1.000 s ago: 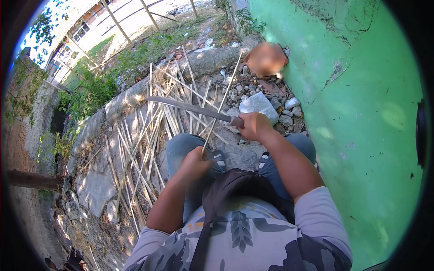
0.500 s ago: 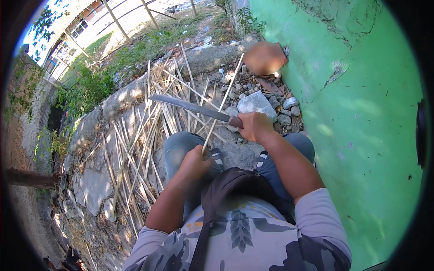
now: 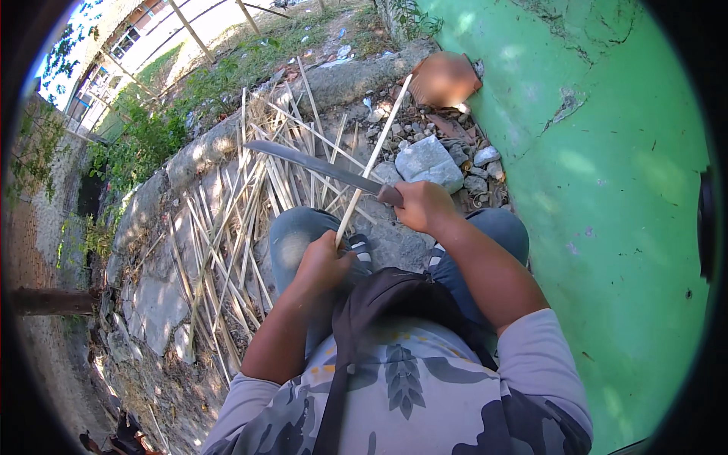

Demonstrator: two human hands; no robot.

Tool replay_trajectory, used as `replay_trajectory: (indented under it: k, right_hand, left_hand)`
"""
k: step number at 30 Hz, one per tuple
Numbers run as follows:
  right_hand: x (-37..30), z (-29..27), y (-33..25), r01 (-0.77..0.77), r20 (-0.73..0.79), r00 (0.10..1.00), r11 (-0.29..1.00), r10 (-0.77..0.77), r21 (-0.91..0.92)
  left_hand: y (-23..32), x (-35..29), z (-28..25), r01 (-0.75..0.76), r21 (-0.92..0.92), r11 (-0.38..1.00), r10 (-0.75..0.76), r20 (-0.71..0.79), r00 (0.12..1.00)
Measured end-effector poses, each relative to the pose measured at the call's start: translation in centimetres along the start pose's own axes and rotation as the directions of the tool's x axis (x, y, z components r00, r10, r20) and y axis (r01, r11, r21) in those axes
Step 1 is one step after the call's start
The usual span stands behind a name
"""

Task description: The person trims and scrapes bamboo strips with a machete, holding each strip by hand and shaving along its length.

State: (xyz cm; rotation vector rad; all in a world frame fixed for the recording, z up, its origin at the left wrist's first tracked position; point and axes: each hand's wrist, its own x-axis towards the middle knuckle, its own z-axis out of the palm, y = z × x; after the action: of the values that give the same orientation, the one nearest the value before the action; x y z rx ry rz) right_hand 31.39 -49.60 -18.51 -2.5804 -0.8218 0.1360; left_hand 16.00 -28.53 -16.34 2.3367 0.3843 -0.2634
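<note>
Left hand: fingers curled around the near end of a pale strip (image 3: 374,163), apparently to leave its length free; hand (image 3: 326,262) by the left knee.
Right hand: fist (image 3: 423,206) wrapped on the machete's (image 3: 322,168) handle, seemingly keeping fingers off the blade.
Crossing: strip over blade; contact unclear.
Strip pile: left of centre on the rocky ground (image 3: 159,303), reaching its far kerb.

Both hands (image 3: 322,264) (image 3: 425,207) curled — arms (image 3: 494,274) bent
</note>
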Motion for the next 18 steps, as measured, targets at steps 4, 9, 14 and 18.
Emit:
replay_trajectory:
  k: [4,9,14,18]
  right_hand:
    - [-0.1,-0.5,-0.5,0.084,0.055,0.995,0.994,-0.08,-0.066]
    - [1.1,-1.6,0.9,-0.147,0.111,0.982,0.989,0.15,-0.036]
    - [0.4,-1.8,-0.2,-0.06,0.147,0.987,0.995,0.071,-0.078]
    - [1.5,-2.0,0.8,-0.171,0.204,0.963,0.985,0.173,-0.032]
  left_hand:
    - [0.0,-0.3,0.3,-0.021,0.079,0.997,0.024,-0.038,0.999]
    - [0.2,0.1,0.6,-0.03,0.106,0.994,0.036,-0.062,0.997]
    - [-0.5,-0.3,0.7,-0.014,0.063,0.998,0.018,-0.055,0.998]
    - [0.0,-0.2,0.6,-0.043,0.092,0.995,0.048,-0.054,0.997]
